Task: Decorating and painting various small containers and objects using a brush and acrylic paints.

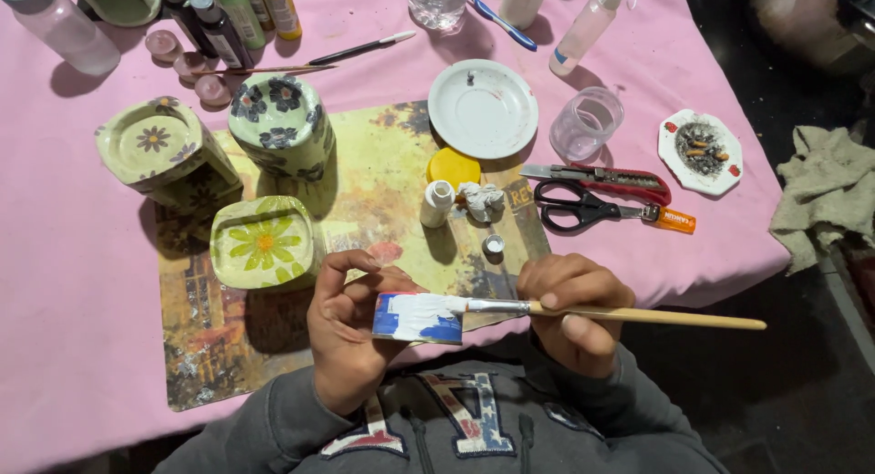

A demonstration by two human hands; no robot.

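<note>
Low in the middle of the frame, the left hand (346,333) has its fingers curled tight around a small blue can half covered with white paint (419,317). The right hand (574,310) pinches a long wooden paintbrush (638,315), its bristles touching the can. Three green flower-patterned pots (264,242) stand upper left on the pink tabletop (55,255).

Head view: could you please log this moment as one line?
left hand: holds blue can | right hand: holds paintbrush | bristles on can, white paint
</note>
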